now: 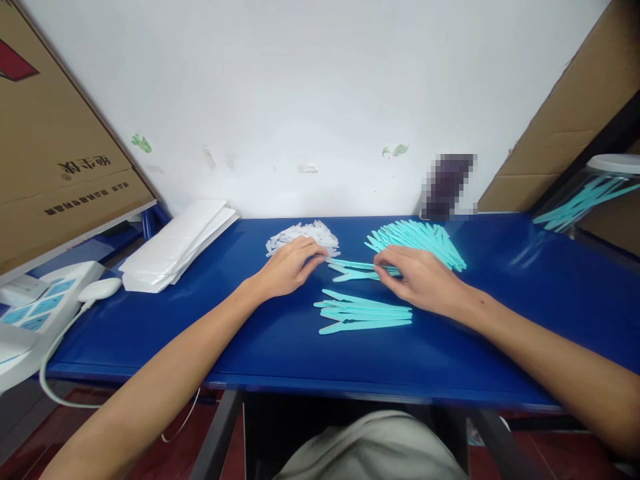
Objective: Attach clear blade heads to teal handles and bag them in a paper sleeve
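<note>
On the blue table (pixel 150 320), my left hand (pixel 290 267) is curled at the near edge of a pile of small clear caps (pixel 305 237), its fingertips pinched together; what they hold is too small to make out. My right hand (pixel 417 277) grips the handles of a few teal plastic sticks (pixel 355 270) whose tips point left toward my left hand. Behind my right hand lies a large fanned heap of teal sticks (pixel 420 237). A smaller neat bunch of teal sticks (pixel 363 313) lies in front, between my hands.
A stack of white sleeves (pixel 175 247) lies at the back left. Left of it stand a cardboard box (pixel 60 153) and a white device with a cable (pixel 45 307). A clear jar with teal sticks (pixel 590 197) stands at the far right.
</note>
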